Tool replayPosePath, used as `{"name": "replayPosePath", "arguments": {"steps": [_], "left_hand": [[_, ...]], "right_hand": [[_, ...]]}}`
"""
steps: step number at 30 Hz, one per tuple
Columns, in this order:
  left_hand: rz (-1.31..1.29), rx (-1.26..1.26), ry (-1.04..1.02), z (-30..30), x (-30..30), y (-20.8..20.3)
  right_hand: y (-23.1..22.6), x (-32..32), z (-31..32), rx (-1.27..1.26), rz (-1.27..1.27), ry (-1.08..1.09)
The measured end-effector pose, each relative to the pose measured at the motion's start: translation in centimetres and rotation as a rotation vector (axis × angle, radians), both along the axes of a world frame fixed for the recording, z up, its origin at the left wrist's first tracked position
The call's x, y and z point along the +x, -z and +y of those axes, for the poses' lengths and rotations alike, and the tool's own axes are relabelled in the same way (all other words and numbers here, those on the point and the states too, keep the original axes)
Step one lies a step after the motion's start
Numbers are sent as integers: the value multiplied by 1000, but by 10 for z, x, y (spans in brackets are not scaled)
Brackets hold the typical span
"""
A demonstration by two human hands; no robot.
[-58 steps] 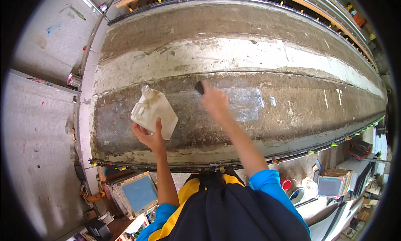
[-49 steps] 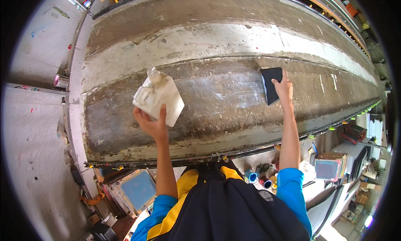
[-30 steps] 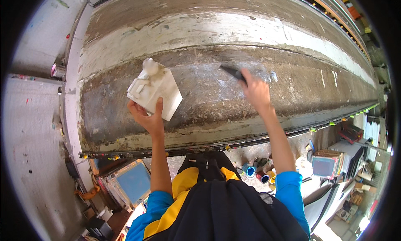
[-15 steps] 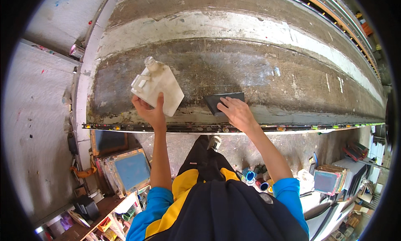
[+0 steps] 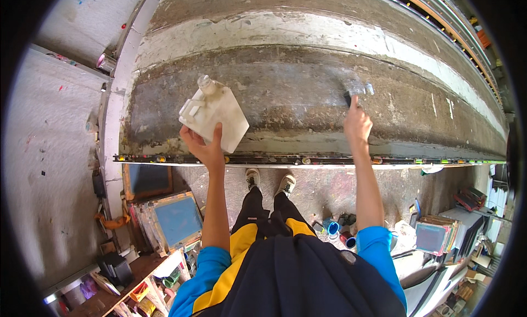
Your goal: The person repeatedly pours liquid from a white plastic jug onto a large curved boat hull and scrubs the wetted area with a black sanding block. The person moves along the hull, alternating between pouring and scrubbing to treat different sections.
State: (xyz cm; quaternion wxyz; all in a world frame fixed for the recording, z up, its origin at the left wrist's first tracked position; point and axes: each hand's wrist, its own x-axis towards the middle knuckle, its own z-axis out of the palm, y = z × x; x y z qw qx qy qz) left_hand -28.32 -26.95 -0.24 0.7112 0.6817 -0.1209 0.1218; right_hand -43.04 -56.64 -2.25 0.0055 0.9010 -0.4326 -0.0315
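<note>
Holding the pale plastic jug (image 5: 217, 119) in my left hand (image 5: 204, 145), I had it over the near left part of the worktop (image 5: 263, 124), its neck tipped toward the far left; the thumb pressed across one flat face and the other fingers curled round behind, though from my distant seat I could not tell whether its base touched the surface or hung just above. My right hand (image 5: 358, 124) was out to the right over the same dark stretch of worktop, fingers closed around a flat black tool (image 5: 347, 99) seen almost edge-on, so I could not be sure how firmly it bore on the surface. I judged the spreading work to be partway along. A thin bluish-white film (image 5: 310, 94) already lay over the middle of the dark band between jug and tool, which I took as the part done. A brighter smear (image 5: 355, 86) showed just beyond the tool, and a small pale dab (image 5: 369, 89) sat just to its right; those looked to me like the part left. The dark band farther right showed only old scuffs and drips, with no such film that I could make out. Whether the jug had more to give I could not tell: its contents, and whether the neck was capped, were unclear.
</note>
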Motion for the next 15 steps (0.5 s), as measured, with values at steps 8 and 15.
{"name": "replayPosePath", "arguments": {"steps": [8, 15], "left_hand": [[-35, 35, 132, 17, 35, -3], [-296, 573, 485, 13, 71, -62]], "right_hand": [[13, 48, 110, -147, -213, -311], [-29, 13, 50, 171, -666, 85]]}}
